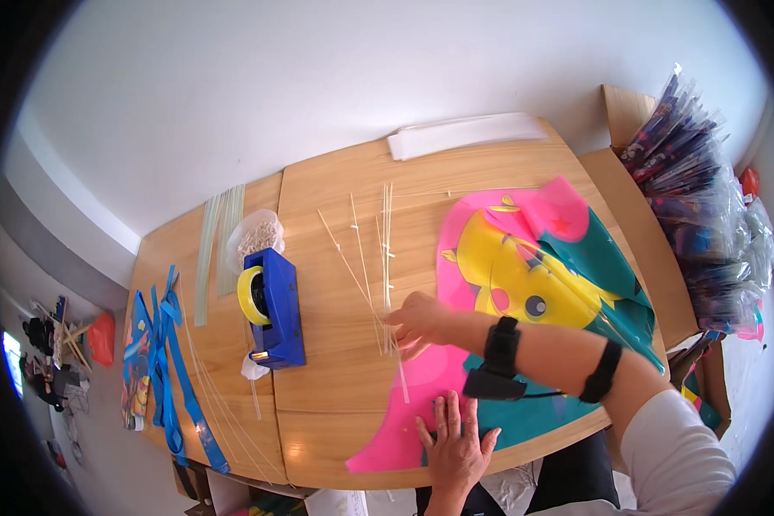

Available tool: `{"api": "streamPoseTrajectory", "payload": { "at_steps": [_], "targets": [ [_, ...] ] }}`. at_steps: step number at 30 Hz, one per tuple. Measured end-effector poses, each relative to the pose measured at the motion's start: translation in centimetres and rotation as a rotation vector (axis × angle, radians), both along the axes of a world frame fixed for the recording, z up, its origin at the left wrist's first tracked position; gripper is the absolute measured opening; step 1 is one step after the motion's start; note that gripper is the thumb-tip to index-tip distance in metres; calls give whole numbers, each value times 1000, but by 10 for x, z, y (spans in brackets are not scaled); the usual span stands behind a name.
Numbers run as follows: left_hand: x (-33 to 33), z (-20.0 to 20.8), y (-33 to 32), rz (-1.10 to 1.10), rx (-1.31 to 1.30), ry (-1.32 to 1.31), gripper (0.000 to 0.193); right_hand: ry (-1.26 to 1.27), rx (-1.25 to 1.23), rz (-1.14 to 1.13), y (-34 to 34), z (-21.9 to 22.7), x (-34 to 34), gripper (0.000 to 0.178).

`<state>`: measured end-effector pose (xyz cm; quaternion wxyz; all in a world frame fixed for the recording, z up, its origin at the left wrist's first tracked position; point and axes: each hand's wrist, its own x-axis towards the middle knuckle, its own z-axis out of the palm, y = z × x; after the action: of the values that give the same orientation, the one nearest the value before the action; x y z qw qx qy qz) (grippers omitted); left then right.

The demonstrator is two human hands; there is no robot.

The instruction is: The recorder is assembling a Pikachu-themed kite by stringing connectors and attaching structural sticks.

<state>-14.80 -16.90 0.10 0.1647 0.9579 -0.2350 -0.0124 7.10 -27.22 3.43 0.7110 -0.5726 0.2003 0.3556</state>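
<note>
A thin, glossy printed sheet (533, 292) in pink, yellow and green, with a cartoon figure on it, lies spread on the table. My left hand (457, 447) rests palm down on its near edge, fingers spread. My right hand (417, 322) reaches across to the sheet's left edge, its fingers closed around the lower ends of thin pale rods (387, 232). Small white pieces sit along several of those rods. Below the right fingers a narrow clear strip (405, 383) lies over the pink part. What exactly is pinched is partly hidden.
Left of the rods stands a blue tape dispenser (281, 310), with a tub of small pale pieces (262, 234) behind it. Blue ribbons (170, 370) and clear strips (218, 249) lie farther left. White sheets (469, 136) lie at the back; a carton (636, 232) with wrapped packages stands right.
</note>
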Motion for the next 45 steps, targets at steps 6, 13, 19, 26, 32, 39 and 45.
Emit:
{"api": "streamPoseTrajectory", "payload": {
  "at_steps": [6,13,19,26,32,39,45],
  "targets": [
    [-4,-34,45,0,-621,109,69,-759,-905,72,-109,-25,84,19],
    [147,33,61,275,-258,85,42,-949,-1694,130,-236,-38,126,12],
    [226,14,27,394,43,15,33,-1297,-1807,683,-233,-32,155,12],
    [247,6,34,427,13,116,16,-1489,-1907,529,-229,-31,163,7],
    [247,4,32,398,39,84,16,-1508,-1814,186,-195,45,162,10],
    [254,0,49,288,86,-61,15,-805,-583,-213,-74,33,96,10],
    [182,56,82,259,-242,-439,12,-689,-592,-140,-27,-17,58,17]
  ]
}}
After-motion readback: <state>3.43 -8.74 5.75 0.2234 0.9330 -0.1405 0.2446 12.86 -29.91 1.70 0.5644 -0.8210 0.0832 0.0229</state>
